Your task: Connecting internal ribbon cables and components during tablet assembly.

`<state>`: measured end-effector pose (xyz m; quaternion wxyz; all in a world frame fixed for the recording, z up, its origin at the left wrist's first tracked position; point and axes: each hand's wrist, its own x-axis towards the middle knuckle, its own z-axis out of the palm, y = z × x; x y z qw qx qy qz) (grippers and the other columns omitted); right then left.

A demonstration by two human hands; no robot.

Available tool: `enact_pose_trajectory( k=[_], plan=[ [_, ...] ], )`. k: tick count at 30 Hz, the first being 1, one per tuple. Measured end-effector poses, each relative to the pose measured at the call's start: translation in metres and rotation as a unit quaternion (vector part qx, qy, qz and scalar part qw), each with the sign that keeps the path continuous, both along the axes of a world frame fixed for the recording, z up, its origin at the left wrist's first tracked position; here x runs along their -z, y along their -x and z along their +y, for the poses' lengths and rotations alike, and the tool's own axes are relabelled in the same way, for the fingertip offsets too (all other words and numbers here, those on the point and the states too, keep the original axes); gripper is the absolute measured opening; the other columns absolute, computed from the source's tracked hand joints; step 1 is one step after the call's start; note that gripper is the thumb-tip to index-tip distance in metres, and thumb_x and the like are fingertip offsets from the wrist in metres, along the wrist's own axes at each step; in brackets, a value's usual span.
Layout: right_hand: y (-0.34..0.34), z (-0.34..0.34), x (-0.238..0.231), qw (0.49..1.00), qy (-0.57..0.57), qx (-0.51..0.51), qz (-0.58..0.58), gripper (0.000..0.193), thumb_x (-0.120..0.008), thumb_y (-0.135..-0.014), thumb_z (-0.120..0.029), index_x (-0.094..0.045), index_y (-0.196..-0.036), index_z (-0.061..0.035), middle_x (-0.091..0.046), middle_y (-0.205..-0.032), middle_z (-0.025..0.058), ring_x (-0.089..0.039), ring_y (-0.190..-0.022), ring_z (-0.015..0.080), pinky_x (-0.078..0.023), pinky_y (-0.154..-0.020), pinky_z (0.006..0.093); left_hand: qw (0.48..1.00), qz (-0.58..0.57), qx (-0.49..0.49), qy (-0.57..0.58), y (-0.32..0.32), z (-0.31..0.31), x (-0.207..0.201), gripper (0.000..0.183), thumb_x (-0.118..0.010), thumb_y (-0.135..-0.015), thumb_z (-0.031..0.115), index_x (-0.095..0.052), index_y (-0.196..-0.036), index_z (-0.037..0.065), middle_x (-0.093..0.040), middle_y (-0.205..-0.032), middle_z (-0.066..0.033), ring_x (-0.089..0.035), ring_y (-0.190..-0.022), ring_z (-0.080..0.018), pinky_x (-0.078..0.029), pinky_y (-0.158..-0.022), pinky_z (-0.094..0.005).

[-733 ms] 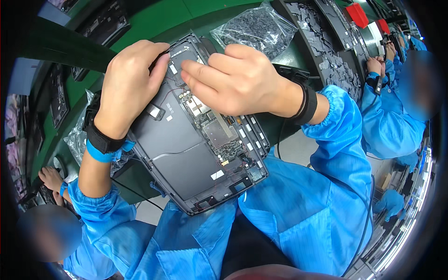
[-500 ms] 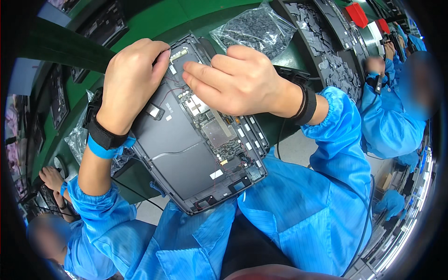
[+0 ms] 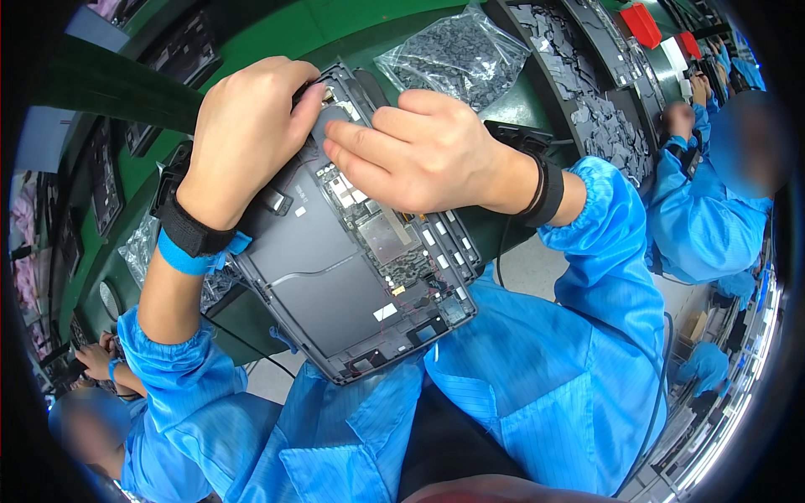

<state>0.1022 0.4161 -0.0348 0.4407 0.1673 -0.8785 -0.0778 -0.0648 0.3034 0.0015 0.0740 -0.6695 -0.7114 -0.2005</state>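
Note:
In front of me, tilted on its near edge, lies an opened flat electronic device (image 3: 310, 285) with a dark grey casing, a large flat battery panel and a circuit board (image 3: 390, 239) along its right side. A smooth dark grey piece (image 3: 329, 119) shows over the far end of the device, between my hands. My left hand (image 3: 247, 126) pinches at the far left corner, thumb against fingers, at the edge of that piece. My right hand (image 3: 411, 155) is closed, its fingertips beside the piece above the board; its thumb and whatever it holds are hidden.
A clear bag of small dark pieces (image 3: 457, 54) lies on the green bench beyond. Right of it stands a tray (image 3: 549, 88) filled with grey flat pieces. Red bins (image 3: 641, 27) are farther off. Co-workers in blue sit at right and lower left. A cable (image 3: 251, 348) hangs at left.
The dark grey piece has come into view between my hands, covering parts that showed at the device's far end. My left hand has shifted slightly up and right; my right hand has barely moved.

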Motion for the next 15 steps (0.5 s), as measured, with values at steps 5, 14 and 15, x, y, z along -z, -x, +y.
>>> enact_pose_trajectory(
  k=[5,14,15],
  plan=[
    [-0.005,0.001,-0.001,1.0,0.006,-0.002,-0.02,0.012,-0.065,-0.064,-0.016,-0.064,-0.072,-0.0074,-0.054,-0.07,-0.0007,-0.052,-0.06,0.0118,-0.038,-0.05,0.0266,0.997,-0.069,-0.019,0.029,0.003,-0.004,-0.004,0.018,-0.065,-0.084,0.01,-0.07,-0.097,-0.001,-0.069,-0.089,-0.0172,-0.066,-0.078,-0.0321,-0.053,-0.071,-0.0371],
    [0.03,0.022,-0.017,0.982,0.187,0.018,-0.034,0.009,-0.071,-0.065,-0.014,-0.065,-0.067,-0.0077,-0.056,-0.072,0.0024,-0.057,-0.07,0.0232,-0.048,-0.06,0.0349,0.962,-0.253,-0.062,0.087,0.015,-0.011,-0.012,0.018,-0.064,-0.083,0.007,-0.069,-0.097,-0.004,-0.071,-0.087,-0.0175,-0.069,-0.078,-0.0282,-0.053,-0.073,-0.0331],
    [0.035,0.023,-0.017,0.982,0.185,0.014,-0.035,0.009,-0.071,-0.065,-0.014,-0.065,-0.067,-0.0077,-0.056,-0.072,0.0024,-0.057,-0.07,0.0232,-0.048,-0.06,0.0349,0.956,-0.271,-0.06,0.1,0.016,-0.012,-0.013,0.019,-0.065,-0.083,0.007,-0.069,-0.097,-0.004,-0.071,-0.087,-0.0175,-0.069,-0.078,-0.0273,-0.053,-0.073,-0.0326]
  ],
)
